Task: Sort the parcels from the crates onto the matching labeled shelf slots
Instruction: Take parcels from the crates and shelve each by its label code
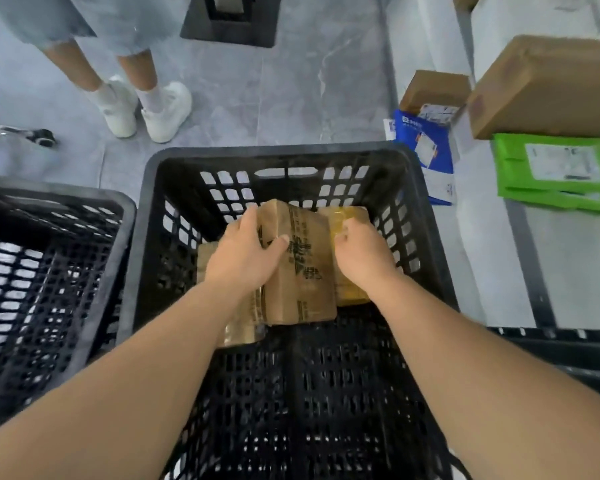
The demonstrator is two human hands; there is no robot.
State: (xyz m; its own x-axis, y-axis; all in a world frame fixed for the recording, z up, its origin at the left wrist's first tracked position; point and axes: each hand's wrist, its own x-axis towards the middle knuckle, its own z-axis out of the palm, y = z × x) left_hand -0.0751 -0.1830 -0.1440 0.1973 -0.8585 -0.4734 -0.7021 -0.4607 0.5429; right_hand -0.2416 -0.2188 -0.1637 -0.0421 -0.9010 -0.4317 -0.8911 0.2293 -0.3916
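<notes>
A black plastic crate [153, 216] stands in front of me with several brown cardboard parcels inside. My left hand [243, 252] grips the printed brown box [305, 271] from its left side, thumb on top. My right hand [359, 251] is curled over a box wrapped in yellowish tape [349, 213] at the right of that box. A further brown parcel [239, 332] lies partly hidden under my left forearm. On the white shelf to the right sit a large brown box [548, 84], green mailers [555, 171], a small brown box [433, 91] and a blue-and-white mailer [426, 143].
A second black crate [49, 258] stands to the left. Another person's legs in white shoes [146, 105] stand on the grey floor beyond the crates. A black square base [229, 26] sits at the top, a metal handle [21, 133] at far left.
</notes>
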